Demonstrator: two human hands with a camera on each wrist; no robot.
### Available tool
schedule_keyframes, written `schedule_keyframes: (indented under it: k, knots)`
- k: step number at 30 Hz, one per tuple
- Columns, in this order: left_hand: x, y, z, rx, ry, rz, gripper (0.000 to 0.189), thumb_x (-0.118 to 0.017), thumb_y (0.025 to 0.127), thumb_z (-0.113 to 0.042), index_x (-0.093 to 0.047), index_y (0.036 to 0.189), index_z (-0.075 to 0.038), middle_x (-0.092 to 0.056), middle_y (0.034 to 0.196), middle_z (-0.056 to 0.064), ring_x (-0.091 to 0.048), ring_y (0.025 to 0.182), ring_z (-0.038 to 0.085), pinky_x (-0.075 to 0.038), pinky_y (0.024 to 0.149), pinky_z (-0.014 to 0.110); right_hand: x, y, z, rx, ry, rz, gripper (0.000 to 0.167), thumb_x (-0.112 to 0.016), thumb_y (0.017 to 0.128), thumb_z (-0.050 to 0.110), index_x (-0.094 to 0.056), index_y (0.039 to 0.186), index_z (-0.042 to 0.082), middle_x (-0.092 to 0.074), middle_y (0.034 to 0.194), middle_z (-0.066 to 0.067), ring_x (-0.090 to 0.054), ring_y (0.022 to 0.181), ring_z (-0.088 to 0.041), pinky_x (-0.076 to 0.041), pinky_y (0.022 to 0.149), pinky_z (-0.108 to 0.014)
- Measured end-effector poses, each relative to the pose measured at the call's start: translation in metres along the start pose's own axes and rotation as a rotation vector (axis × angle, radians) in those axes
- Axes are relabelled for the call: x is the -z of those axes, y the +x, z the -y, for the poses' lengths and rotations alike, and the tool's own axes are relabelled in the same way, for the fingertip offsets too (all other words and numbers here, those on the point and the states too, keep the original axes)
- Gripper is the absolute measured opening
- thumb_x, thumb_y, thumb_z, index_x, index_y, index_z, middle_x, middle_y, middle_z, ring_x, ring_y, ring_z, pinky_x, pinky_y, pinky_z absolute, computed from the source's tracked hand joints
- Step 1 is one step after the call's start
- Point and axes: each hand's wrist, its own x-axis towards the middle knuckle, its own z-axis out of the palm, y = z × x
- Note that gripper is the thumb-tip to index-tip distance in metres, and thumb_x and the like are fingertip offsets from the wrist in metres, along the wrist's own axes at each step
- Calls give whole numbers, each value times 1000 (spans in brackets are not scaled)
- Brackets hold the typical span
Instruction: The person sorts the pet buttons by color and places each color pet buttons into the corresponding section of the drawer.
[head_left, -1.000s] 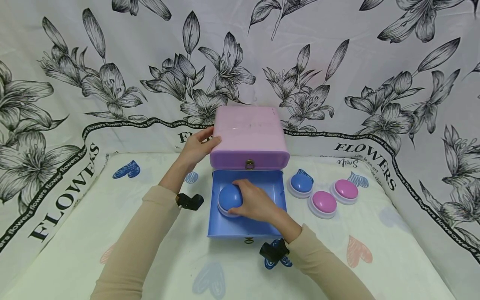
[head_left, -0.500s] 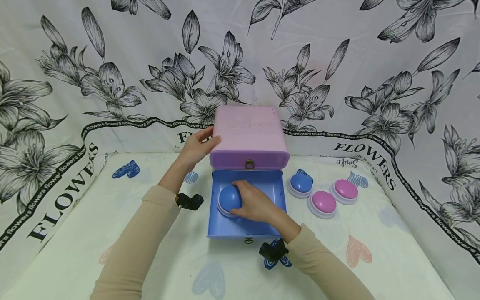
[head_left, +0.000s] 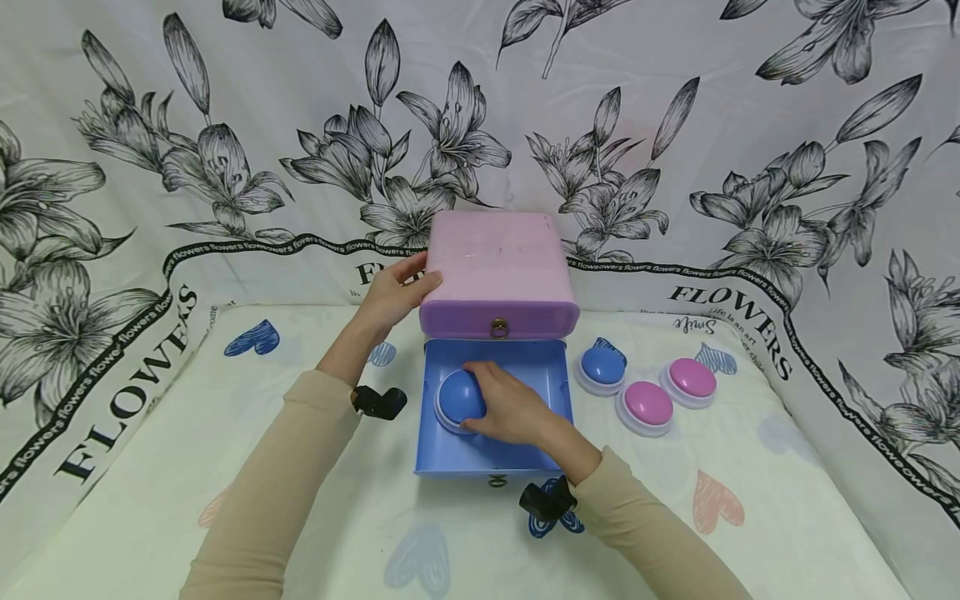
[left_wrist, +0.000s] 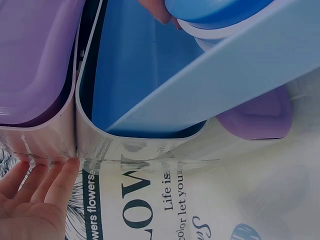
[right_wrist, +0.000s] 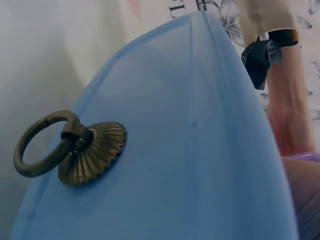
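Note:
A pink and purple drawer box [head_left: 501, 260] stands at the middle back, its blue drawer [head_left: 495, 460] pulled out toward me. Straight fingers of my left hand [head_left: 390, 296] touch the box's left side; the left wrist view shows these fingers [left_wrist: 55, 182] against the wall. Inside the drawer, on its left part, sits a blue push button [head_left: 459, 396] with a white base. My right hand [head_left: 513, 406] grips this button from the right, thumb toward the near side. Its other fingertips are partly hidden. The right wrist view is filled by the drawer front [right_wrist: 190, 135] with a brass ring pull [right_wrist: 92, 150].
To the right of the drawer, another blue push button [head_left: 602, 367] and two pink push buttons, one nearer [head_left: 648, 405] and one farther [head_left: 692, 379], lie on the patterned cloth [head_left: 795, 517]. A flower-printed curtain [head_left: 637, 50] hangs behind the box.

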Motion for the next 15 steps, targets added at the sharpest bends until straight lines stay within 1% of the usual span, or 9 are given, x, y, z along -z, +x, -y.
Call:
schedule_keyframes:
  k: [7, 10, 15]
  knots:
    - [-1, -1, -1, 1, -5, 1, 64, -64, 85, -38, -39, 141, -19, -40, 142, 3, -46, 121, 21, -46, 95, 39, 1, 0, -1, 6, -8, 20, 84, -74, 77, 36, -29, 143, 10, -43, 136, -11, -47, 120, -27, -44, 96, -44]
    - [0, -1, -2, 1, -2, 2, 63, -64, 86, -38, -39, 141, -19, -39, 142, 3, -46, 122, 21, -45, 96, 39, 3, 0, -1, -1, 5, 22, 84, -73, 77, 38, -28, 144, 11, -41, 138, -11, -46, 122, -26, -43, 98, -43]
    - [0, -1, -3, 5, -2, 6, 65, -64, 85, -39, -38, 141, -19, -39, 142, 3, -45, 122, 20, -45, 96, 38, 9, -5, -3, 22, 42, -40, 76, -72, 78, 36, -36, 141, 13, -43, 138, -8, -47, 122, -23, -43, 98, -40]
